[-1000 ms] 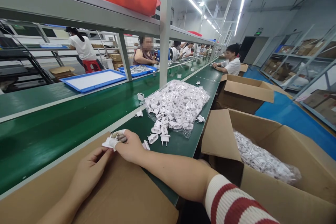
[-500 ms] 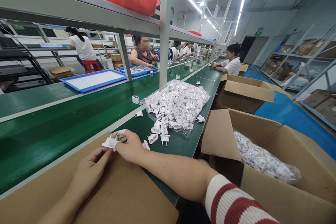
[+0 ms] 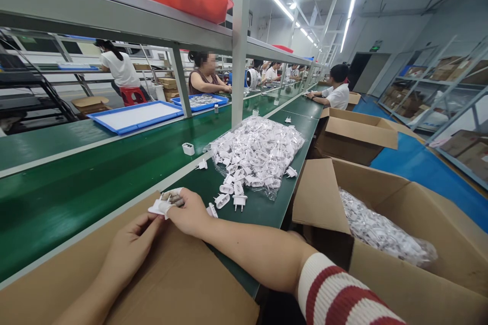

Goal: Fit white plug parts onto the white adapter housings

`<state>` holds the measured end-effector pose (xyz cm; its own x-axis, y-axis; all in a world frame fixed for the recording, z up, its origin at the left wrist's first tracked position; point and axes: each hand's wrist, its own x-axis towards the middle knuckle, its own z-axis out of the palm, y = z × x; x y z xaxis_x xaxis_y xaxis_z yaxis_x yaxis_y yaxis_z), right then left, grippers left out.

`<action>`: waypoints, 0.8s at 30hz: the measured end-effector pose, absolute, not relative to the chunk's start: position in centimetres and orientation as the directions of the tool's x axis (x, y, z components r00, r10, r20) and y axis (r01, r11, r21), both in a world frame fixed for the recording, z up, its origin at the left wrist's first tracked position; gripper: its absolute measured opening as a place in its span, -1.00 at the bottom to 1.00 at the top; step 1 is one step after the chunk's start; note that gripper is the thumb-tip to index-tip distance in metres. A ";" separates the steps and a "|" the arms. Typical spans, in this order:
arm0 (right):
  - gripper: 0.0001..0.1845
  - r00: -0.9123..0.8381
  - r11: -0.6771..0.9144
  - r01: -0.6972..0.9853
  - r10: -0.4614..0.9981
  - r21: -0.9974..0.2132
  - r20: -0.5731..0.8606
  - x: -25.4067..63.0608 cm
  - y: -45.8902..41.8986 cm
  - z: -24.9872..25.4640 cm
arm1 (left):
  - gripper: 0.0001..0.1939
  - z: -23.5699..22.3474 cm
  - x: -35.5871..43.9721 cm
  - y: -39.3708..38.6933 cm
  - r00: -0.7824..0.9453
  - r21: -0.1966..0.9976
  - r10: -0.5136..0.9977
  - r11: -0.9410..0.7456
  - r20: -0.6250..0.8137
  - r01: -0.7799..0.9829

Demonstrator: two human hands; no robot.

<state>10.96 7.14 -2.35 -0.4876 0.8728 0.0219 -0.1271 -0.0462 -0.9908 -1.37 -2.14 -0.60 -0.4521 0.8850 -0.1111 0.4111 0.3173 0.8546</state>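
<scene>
Over the cardboard at the near end of the bench, both hands meet at a white two-pin plug, its pins pointing up. My right hand, with white covers on some fingertips, grips the plug between thumb and fingers. Thumb and fingertips of my left hand pinch its lower edge; the other fingers are partly hidden. Beyond my right hand lies a clear plastic bag heaped with white plug parts. Several loose plugs, including one plug with pins toward me, lie before the bag.
Green conveyor belt runs along the left, carrying a white plug housing. An open carton with a bagged load stands right of the bench. A metal post rises behind the bag. Co-workers sit farther along the line.
The white housings on the belt have slid slightly toward me and left. Across the line, a co-worker has drawn a hand back from the blue tray. My hands and the plug stay put.
</scene>
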 end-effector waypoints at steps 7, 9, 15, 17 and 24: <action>-0.58 -0.484 -0.017 -0.114 0.874 -0.993 0.041 10.6 7.5 -3.1 | -0.31 -0.8 -1.8 -2.0 -0.496 0.819 0.865 0.340 -0.080 0.462; -0.57 -0.493 -0.023 -0.105 0.869 -0.994 0.032 10.6 7.6 -3.1 | -0.32 -0.7 -1.9 -1.8 -0.516 0.803 0.854 0.352 -0.065 0.481; -0.55 -0.495 -0.005 -0.070 0.868 -0.998 0.030 10.5 8.3 -3.6 | -0.50 -0.7 -2.3 -1.2 -0.568 0.774 0.821 0.391 -0.050 0.498; -0.56 -0.481 0.014 -0.070 0.875 -0.997 0.046 10.4 8.4 -3.8 | -0.57 -0.7 -2.4 -1.1 -0.565 0.783 0.824 0.384 -0.050 0.490; -0.56 -0.489 0.000 -0.061 0.872 -0.998 0.030 10.5 8.3 -3.7 | -0.63 -0.5 -2.2 -1.3 -0.580 0.781 0.814 0.376 -0.022 0.499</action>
